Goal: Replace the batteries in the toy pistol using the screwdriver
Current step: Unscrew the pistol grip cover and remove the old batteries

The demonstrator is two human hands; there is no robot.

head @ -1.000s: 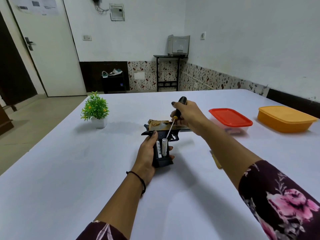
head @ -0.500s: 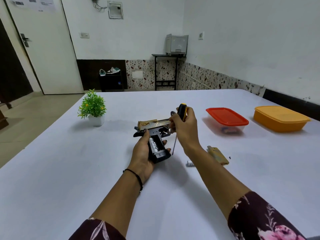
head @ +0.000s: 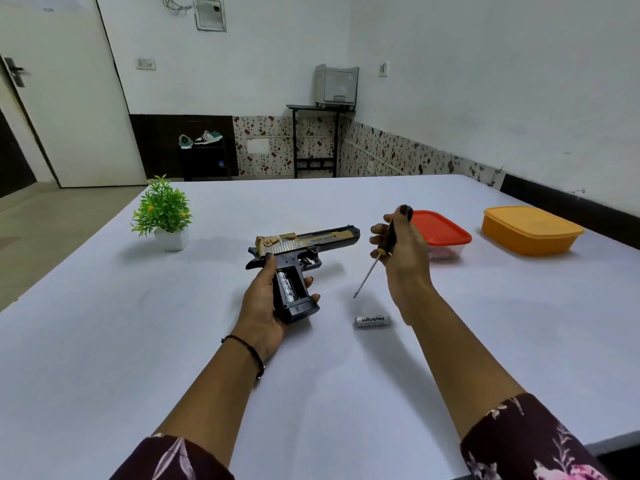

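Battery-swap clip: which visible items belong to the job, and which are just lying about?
Job:
toy pistol, in left hand
screwdriver, in right hand
battery in grip
loose battery on table

Lying about:
potted plant
red-lidded box
orange box

Left hand (head: 265,306): bare, dark polish on the visible nails. A thin black cord bracelet (head: 247,348) encircles the left wrist. Right hand (head: 403,252): bare, nails likewise painted dark. Both forearms uncovered. Left sleeve (head: 169,460): dark maroon fabric with pale leaf and flower print. Right sleeve (head: 530,441): same maroon fabric, pink blossoms and light sprigs printed on it.
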